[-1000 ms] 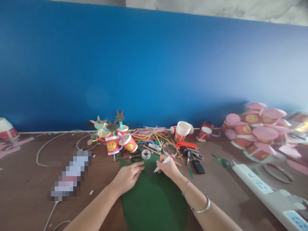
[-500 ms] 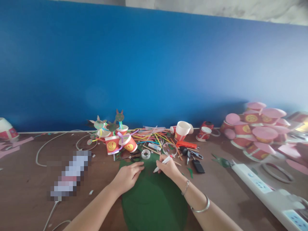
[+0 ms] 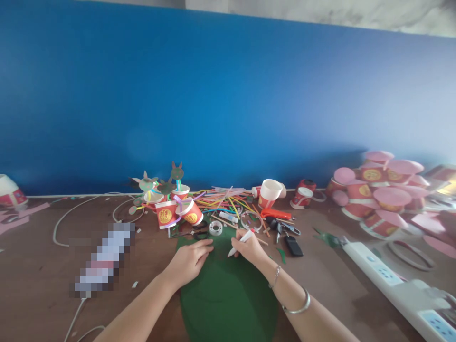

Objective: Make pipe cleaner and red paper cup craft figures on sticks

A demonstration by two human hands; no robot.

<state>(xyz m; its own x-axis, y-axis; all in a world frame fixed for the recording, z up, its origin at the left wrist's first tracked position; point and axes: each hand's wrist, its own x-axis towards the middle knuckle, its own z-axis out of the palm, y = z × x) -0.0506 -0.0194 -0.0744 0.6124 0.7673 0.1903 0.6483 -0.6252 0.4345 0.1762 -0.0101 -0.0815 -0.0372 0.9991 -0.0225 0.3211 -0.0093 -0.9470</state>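
Note:
A dark green sheet (image 3: pixel 228 299) with a rounded outline lies on the brown table in front of me. My left hand (image 3: pixel 188 260) rests flat on its left edge, fingers stretched out and holding nothing. My right hand (image 3: pixel 249 248) grips a white marker (image 3: pixel 245 237) with a red end, its tip at the green surface near the top. Just beyond my hands sit a roll of clear tape (image 3: pixel 215 228) and a pair of dark scissors (image 3: pixel 199 234), partly hidden. A green scrap (image 3: pixel 282 255) lies right of my right hand.
Paper cups with animal heads (image 3: pixel 166 214) stand back left, beside a pile of coloured sticks (image 3: pixel 228 202). Keys (image 3: pixel 280 232) and a black fob (image 3: pixel 294 246) lie right. A power strip (image 3: pixel 377 270) and stacked pink-topped cups (image 3: pixel 377 190) fill the far right. A pixelated phone-like object (image 3: pixel 105 261) lies left.
The marker tip has shifted very slightly down and to the right with my right hand. My left hand and the green sheet have stayed in place.

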